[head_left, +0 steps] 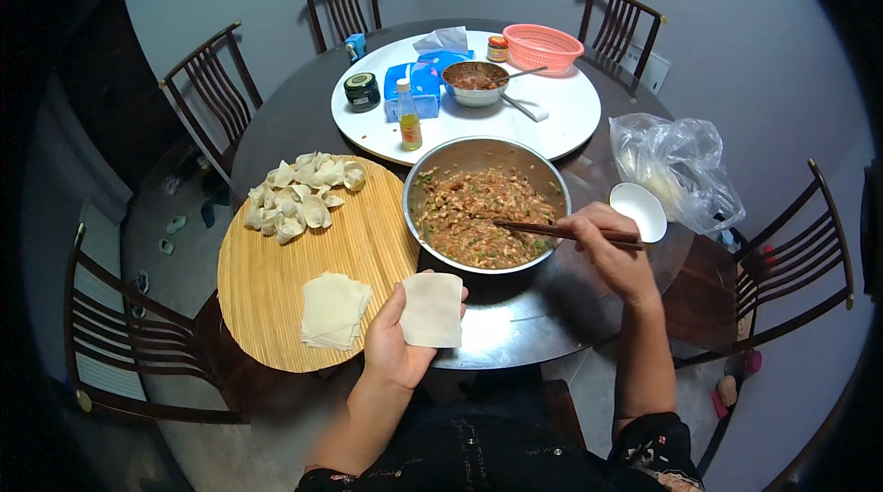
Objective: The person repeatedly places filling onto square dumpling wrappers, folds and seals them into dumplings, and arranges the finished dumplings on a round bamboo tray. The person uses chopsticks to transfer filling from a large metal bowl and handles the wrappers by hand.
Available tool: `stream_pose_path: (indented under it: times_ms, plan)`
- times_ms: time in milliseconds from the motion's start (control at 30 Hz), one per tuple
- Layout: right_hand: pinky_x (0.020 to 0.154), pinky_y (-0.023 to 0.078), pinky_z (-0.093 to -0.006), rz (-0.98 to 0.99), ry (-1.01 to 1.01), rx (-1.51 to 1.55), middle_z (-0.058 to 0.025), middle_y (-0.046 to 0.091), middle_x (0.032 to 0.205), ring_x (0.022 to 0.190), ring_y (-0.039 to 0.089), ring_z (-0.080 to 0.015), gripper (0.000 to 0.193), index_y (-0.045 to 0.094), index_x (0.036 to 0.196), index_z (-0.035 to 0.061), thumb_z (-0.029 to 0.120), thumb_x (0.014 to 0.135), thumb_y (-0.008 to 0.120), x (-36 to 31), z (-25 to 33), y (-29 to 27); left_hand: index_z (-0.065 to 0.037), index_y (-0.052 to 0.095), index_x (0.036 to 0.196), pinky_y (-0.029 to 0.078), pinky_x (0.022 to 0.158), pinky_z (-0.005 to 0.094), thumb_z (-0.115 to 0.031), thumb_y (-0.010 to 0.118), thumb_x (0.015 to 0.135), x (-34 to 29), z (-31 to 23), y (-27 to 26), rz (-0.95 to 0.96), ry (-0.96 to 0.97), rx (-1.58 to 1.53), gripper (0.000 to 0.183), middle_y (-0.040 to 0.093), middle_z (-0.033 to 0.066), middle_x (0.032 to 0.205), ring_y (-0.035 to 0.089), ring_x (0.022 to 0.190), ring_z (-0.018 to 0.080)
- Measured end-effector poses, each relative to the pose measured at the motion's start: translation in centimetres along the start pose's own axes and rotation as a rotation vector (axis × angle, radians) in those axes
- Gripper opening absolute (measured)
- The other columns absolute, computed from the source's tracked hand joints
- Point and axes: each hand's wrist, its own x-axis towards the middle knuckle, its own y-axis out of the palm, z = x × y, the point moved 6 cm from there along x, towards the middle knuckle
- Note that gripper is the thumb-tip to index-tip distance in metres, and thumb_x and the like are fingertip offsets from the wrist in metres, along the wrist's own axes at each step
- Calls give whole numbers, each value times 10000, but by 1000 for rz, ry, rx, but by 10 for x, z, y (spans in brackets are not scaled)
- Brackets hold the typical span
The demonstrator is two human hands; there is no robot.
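Note:
A square wonton wrapper [432, 310] lies flat across the palm and fingers of my left hand [401, 345], near the table's front edge. My right hand [607, 248] grips a pair of dark wooden chopsticks [533, 228], whose tips reach into the meat filling [474, 202]. That filling, flecked with green, sits in a wide steel bowl [418, 239]. Left of my left hand, a stack of square wrappers [336, 308] rests on a round bamboo board [276, 308]. Several folded wontons [299, 198] are heaped at the board's far side.
Beyond the bowl, a white turntable [570, 120] carries an oil bottle [409, 120], a dark jar [362, 92], blue tissue packs [418, 92], a smaller bowl [475, 95] and a pink basket [543, 49]. A white bowl [639, 211] and a plastic bag [681, 165] stand right. Wooden chairs surround the table.

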Motion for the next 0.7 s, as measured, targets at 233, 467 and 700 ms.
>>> stream_pose_path:
  times_ms: [233,467,700]
  plan:
    - [530,460,-219,135,6,243,-70,604,759,621,562,-97,207,672,855,-36,121,919,551,4,36,-18,74,394,1280,404,997,501,-290,305,996,1,-5,-11,-1,-26,26,471,488,286,1265,498,1162,411]
    - [566,456,-232,165,-18,289,-65,604,748,623,553,-107,207,683,891,-32,120,928,547,17,10,22,70,402,1285,383,1019,496,-285,321,992,6,-9,-25,-136,46,12,467,490,267,1277,500,1167,389]
    - [590,472,-241,185,-41,365,-77,601,761,650,577,-130,233,675,867,-28,153,932,544,8,3,31,81,391,1294,362,1042,488,-271,313,993,8,-12,-21,-159,51,-20,470,478,242,1303,480,1193,377]
